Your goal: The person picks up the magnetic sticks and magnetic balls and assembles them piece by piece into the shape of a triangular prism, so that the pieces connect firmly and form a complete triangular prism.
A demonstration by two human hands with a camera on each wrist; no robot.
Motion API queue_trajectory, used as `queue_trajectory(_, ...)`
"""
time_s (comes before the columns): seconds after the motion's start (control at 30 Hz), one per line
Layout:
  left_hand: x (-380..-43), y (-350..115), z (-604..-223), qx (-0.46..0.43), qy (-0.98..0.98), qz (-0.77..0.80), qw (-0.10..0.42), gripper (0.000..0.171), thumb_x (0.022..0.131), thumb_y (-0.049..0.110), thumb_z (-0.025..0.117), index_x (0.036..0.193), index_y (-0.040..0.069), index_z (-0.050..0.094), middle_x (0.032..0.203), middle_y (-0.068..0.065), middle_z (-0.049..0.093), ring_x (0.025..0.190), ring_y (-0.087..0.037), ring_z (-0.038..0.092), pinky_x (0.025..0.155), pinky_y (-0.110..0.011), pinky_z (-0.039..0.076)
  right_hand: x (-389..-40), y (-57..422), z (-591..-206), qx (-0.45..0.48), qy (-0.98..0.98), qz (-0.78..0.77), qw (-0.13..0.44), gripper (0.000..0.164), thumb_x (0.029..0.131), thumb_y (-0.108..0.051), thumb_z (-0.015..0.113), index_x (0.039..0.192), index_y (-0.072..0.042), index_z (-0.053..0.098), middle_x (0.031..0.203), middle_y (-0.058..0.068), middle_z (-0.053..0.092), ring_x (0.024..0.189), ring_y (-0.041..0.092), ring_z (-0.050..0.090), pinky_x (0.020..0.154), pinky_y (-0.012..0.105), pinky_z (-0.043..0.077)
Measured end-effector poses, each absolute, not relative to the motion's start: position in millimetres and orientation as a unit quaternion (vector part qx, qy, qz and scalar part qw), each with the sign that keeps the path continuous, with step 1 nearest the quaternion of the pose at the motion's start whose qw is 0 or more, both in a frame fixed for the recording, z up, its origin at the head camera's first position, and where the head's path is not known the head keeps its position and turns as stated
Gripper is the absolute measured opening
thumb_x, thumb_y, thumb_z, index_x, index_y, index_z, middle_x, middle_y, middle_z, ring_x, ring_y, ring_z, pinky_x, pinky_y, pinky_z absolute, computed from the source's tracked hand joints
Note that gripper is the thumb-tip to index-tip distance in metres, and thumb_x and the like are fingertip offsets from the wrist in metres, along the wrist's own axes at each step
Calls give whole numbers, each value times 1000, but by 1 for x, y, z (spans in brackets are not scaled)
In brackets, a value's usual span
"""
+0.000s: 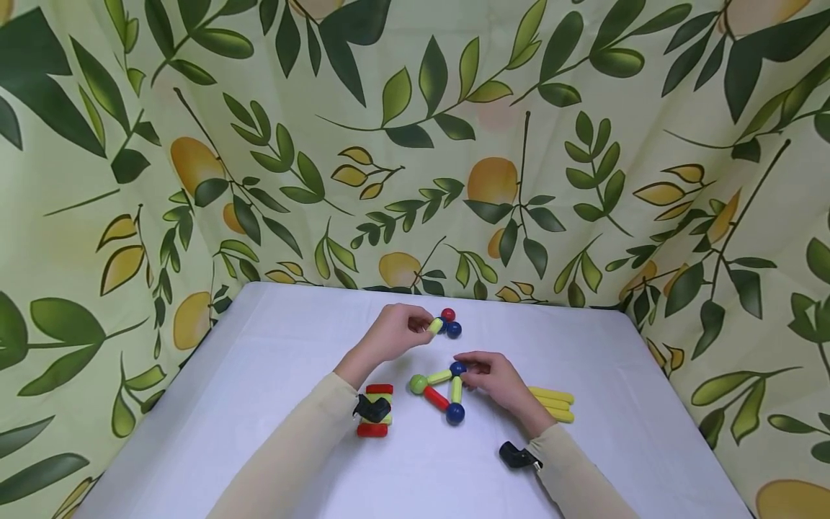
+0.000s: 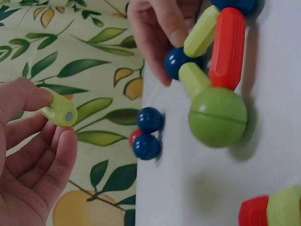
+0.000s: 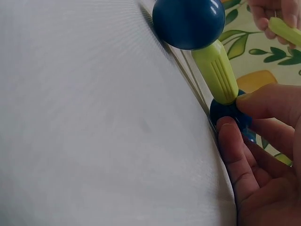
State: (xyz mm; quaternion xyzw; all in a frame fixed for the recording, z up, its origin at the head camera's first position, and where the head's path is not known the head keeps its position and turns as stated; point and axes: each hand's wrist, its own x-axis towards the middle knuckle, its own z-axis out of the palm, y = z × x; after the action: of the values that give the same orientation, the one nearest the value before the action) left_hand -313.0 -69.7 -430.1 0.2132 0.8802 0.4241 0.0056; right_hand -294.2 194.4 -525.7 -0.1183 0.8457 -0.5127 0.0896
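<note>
My left hand point(image 1: 397, 331) pinches a short yellow-green magnetic rod point(image 2: 60, 108) between thumb and fingers, its grey end showing in the left wrist view. With thumb and fingers, my right hand point(image 1: 494, 378) holds a blue ball point(image 1: 457, 368), the far corner of a triangle on the table. From that ball, one yellow-green rod point(image 1: 439, 377) runs to a green ball point(image 1: 418, 384), and another yellow-green rod point(image 1: 457, 390) to a second blue ball point(image 1: 455, 413). A red rod point(image 1: 436, 398) joins the green ball and the near blue ball.
Beyond the triangle sit a loose red ball point(image 1: 448, 315) and two blue balls point(image 1: 454, 329). Red and yellow-green rods point(image 1: 372, 430) lie left, partly hidden by the left wrist camera. Longer yellow rods point(image 1: 556, 398) lie right, on the white-covered table point(image 1: 285, 346). A leaf-patterned curtain point(image 1: 415, 166) stands behind.
</note>
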Motion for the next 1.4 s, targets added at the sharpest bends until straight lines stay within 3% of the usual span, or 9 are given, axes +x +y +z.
queue_trajectory(0.63, -308, -28, -459, 218, 865, 451, 28, 11, 97, 9, 83, 105, 12, 77, 90, 8, 71, 86, -9, 67, 84, -24, 57, -289, 202, -532, -132, 842, -512, 108, 34, 100, -8, 75, 134, -3, 75, 107, 5, 78, 86, 22, 69, 74, 28, 57)
queue_trajectory(0.93, -308, -20, -461, 215, 865, 453, 35, 13, 97, 12, 84, 109, 12, 78, 93, 9, 72, 88, -7, 67, 86, -24, 57, -290, 198, -526, -123, 838, -522, 97, 37, 100, -9, 77, 135, 2, 73, 105, 6, 78, 84, 23, 70, 75, 29, 58)
queue_trajectory(1.4, -304, -13, -473, 218, 871, 436, 54, 11, 98, 12, 83, 106, 15, 78, 93, 11, 71, 88, -6, 65, 84, -22, 56, -292, 198, -528, -120, 852, -503, 87, 38, 100, -11, 78, 135, 2, 72, 92, 2, 75, 81, 21, 69, 76, 32, 56)
